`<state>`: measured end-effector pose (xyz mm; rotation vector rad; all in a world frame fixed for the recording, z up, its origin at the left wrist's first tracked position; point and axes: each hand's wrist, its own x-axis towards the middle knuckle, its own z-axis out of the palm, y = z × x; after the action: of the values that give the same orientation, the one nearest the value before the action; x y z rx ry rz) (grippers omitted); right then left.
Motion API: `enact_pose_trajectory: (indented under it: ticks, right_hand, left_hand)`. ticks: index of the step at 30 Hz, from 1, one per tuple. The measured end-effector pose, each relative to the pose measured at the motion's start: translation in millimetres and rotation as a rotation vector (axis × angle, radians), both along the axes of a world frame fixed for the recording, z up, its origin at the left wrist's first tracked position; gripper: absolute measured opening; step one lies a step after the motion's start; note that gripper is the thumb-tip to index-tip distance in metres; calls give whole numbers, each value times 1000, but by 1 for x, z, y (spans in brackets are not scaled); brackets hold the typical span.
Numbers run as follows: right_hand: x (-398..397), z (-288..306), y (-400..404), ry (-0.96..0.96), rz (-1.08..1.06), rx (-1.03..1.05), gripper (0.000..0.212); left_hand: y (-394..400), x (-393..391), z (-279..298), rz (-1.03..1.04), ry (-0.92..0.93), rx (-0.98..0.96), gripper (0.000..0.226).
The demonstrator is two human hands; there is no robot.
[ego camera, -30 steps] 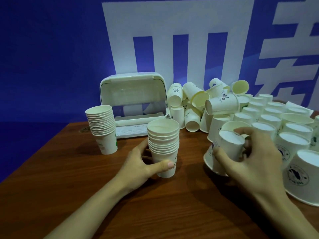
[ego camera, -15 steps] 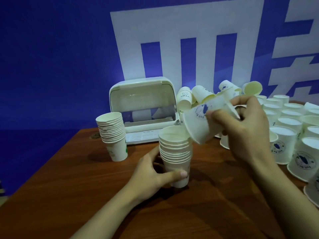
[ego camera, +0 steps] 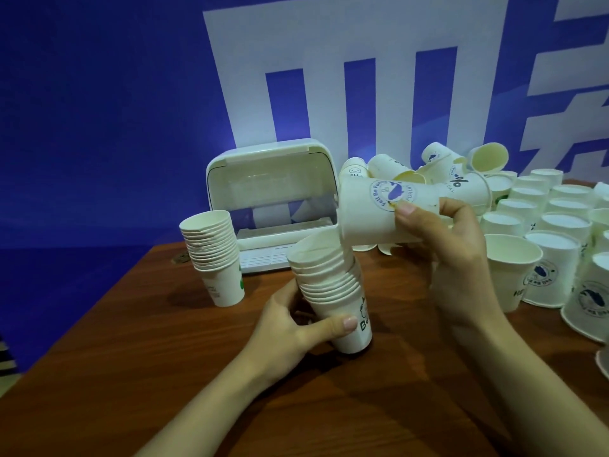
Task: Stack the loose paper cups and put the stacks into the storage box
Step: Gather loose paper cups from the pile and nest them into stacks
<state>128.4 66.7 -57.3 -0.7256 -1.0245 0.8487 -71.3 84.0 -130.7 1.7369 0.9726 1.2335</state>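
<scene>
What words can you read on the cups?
"Feel Be Fu..." and "DAY", partly covered: round blue logo on the white paper cup held sideways in the right hand.
"Be...", green: bottom cup of the stack gripped by the left hand.
"%": tipped cup in the pile.
Other prints: too blurred.

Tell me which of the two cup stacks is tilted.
The stack gripped by the left hand leans; the other stack, by the storage box, stands upright, untouched.

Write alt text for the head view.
The right hand holds a paper cup sideways above a tilted cup stack gripped by the left hand. Behind stand another stack, the storage box and loose cups.
</scene>
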Motion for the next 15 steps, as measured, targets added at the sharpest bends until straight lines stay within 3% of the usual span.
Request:
enact_pose_trajectory:
  ticks: [4, 8, 11, 15]
  right_hand:
    - [6, -1, 0, 98, 67, 10, 46]
    - [-4, -7, -4, -59, 52, 84, 56]
    - [-1, -10, -4, -176, 31, 92, 49]
    - [16, -16, 1, -359, -185, -4, 65]
  left_hand:
    - [-2, 1, -1, 4, 67, 22, 61]
    - [-3, 3, 0, 6, 99, 34, 61]
    - [-4, 3, 0, 7, 101, 45, 60]
    - [-5, 3, 2, 15, 120, 48, 55]
